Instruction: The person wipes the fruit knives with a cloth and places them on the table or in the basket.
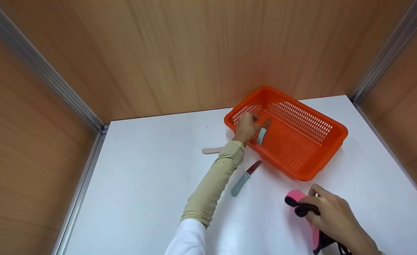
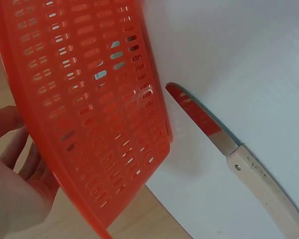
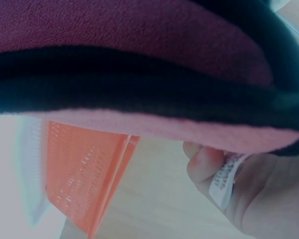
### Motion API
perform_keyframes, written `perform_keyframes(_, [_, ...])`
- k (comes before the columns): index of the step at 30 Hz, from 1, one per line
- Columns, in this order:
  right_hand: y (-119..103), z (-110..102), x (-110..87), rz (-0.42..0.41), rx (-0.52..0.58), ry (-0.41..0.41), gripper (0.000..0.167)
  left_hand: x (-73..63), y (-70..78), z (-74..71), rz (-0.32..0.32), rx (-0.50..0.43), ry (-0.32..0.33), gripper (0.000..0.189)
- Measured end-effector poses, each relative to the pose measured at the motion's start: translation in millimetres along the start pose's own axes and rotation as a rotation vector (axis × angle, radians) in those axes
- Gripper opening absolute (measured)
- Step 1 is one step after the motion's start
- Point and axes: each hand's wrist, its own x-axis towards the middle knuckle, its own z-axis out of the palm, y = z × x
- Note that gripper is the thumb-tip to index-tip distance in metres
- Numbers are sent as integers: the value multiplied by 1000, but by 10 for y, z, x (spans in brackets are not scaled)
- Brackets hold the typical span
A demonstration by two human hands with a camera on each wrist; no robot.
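My left hand (image 1: 245,125) reaches over the left rim of the orange plastic basket (image 1: 336,141), fingers loosely bent and inside it. Beside those fingers a small knife (image 1: 261,136) with a light teal handle lies in the basket. A second teal-handled knife (image 1: 241,183) lies on the table in front of the basket. Near my left forearm is a knife with a pale handle (image 1: 212,150); the sleeve hides its blade in the head view, but the left wrist view shows it whole. My right hand (image 1: 330,212) grips a pink cloth item (image 1: 296,193) with black edging and a white tag (image 3: 223,186).
The basket stands on a white table (image 1: 141,184) near the wooden back panel (image 1: 176,53). Wooden side panels with metal edge strips flank the table. A dark cord (image 1: 343,249) shows below my right hand.
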Motion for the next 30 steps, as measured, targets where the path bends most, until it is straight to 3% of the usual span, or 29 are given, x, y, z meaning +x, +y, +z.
perform_keyframes(7, [-22,-2,-8,-9,11,21,19,-158,-34,-77,170,-44,-1,30])
perform_keyframes(13, [-19,-16,-11,9,33,-6,19,-293,-85,-141,189,-121,-70,24])
perform_keyframes(16, [-15,-25,-12,0,32,-5,19,-354,-128,-178,227,-155,-95,25])
perform_keyframes(24, [-26,4,-5,-19,44,25,21,-515,-327,-278,399,-216,-65,24])
perform_keyframes(30, [-40,30,13,-6,68,-9,21,-641,-503,-409,442,-263,-67,24])
